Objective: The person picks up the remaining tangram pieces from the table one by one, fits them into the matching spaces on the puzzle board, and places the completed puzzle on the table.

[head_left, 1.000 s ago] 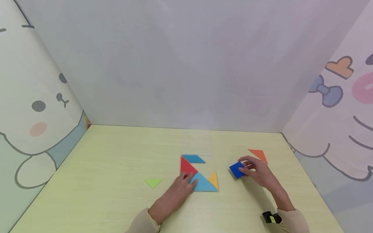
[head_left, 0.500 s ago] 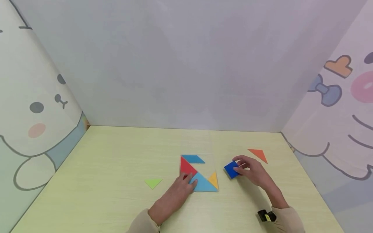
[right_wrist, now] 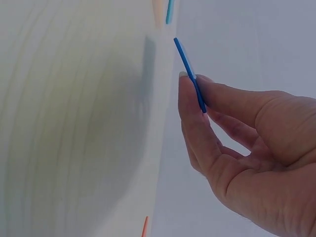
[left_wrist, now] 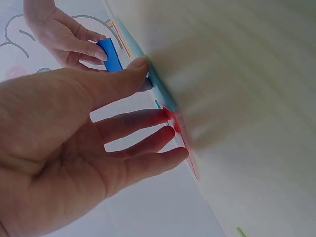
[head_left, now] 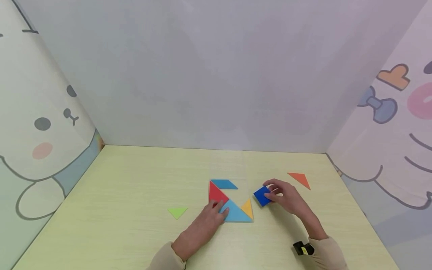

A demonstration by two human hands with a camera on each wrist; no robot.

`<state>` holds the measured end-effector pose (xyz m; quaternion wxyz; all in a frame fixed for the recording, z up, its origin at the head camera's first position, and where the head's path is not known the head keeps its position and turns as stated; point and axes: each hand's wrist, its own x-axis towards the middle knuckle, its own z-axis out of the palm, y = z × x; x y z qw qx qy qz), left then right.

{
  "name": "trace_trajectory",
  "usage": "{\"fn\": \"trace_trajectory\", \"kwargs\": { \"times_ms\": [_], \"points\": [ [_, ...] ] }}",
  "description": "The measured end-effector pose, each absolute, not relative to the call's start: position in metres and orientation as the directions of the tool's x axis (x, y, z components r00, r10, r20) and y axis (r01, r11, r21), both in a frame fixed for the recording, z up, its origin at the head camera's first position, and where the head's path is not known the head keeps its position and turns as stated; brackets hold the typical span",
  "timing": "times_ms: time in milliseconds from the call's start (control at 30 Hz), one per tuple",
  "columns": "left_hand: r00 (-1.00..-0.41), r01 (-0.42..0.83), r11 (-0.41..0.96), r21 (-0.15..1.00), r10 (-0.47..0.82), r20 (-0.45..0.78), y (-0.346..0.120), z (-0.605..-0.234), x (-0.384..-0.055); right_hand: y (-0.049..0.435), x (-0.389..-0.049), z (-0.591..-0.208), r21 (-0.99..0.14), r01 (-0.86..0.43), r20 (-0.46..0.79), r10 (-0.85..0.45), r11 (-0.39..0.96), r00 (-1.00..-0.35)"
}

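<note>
My right hand [head_left: 285, 195] pinches a dark blue square tangram piece [head_left: 261, 196] between thumb and fingers. In the right wrist view the blue square [right_wrist: 190, 74] is seen edge-on, raised off the table. My left hand [head_left: 208, 221] rests its fingertips on the red triangle [head_left: 217, 193] and its thumb on the light blue triangle [head_left: 237, 213]. These two triangles lie side by side. A blue parallelogram [head_left: 224, 184] sits at the top of the red triangle, and a yellow triangle [head_left: 248, 209] lies along the light blue one's right side.
A green triangle [head_left: 177, 212] lies left of my left hand. Beyond my right hand is an orange triangle [head_left: 299, 180]. The pale wooden table [head_left: 135, 176] meets a grey back wall [head_left: 216, 93]. A black band [head_left: 303, 248] shows at my right sleeve.
My right hand has carried the blue square leftward, closer to the yellow triangle. The left hand and the pieces on the table have stayed in place.
</note>
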<state>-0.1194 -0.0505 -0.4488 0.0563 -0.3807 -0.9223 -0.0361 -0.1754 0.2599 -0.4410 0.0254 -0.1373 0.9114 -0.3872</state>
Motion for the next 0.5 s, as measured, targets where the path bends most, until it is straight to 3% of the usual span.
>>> {"fn": "trace_trajectory", "kwargs": {
  "times_ms": [500],
  "points": [
    [-0.711, 0.702, 0.712, 0.021, 0.698, 0.085, -0.05, -0.449, -0.12, 0.241, -0.179, -0.443, -0.75, -0.249, 0.05, -0.323, 0.613, -0.945]
  ]
}}
